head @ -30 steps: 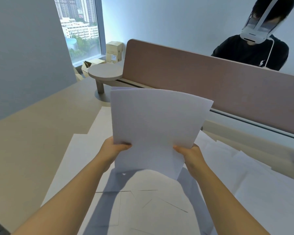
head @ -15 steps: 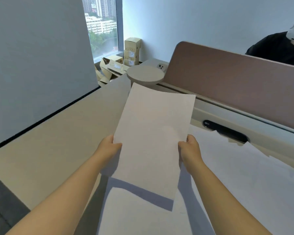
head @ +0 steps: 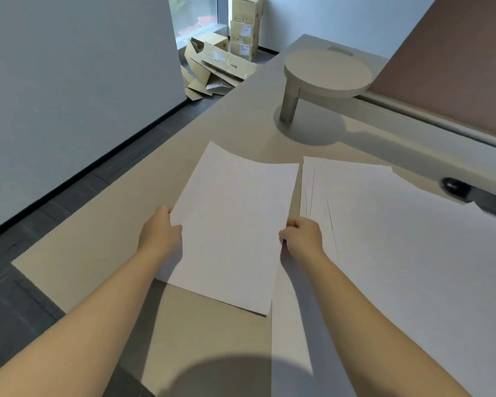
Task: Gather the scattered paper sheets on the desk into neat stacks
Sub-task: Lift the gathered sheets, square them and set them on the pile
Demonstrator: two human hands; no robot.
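— How is the stack (head: 235,224) held?

— It is gripped at both long edges. The left hand (head: 161,233) is curled round the left edge, the right hand (head: 301,236) round the right edge, with the fingers (head: 291,224) bent over the paper. Nothing else is held by either hand.

— Why from both sides at once?

— Most likely so that the sheets are kept squared. Pressure from two opposite edges stops them from fanning out while the bundle is lowered.

— Where is it placed?

— At the left part of the bench (head: 103,242), on a bare patch. Its near end looks to be touching the surface or nearly so; the far end is curled slightly upward, so it is judged not to be fully laid flat yet.

— And the other paper?

— Loose sheets (head: 398,253) are spread just to the right, overlapping one another at odd angles. A narrow gap is seen between them and the stack higher up; nearer the right hand, whether they touch cannot be told.

— Why the bare patch?

— Presumably so the tidy pile is kept apart from the sheets not yet gathered. A round stand (head: 327,71) is seen further back, well clear.

— What is left?

— By the look of it, most of the gathering.
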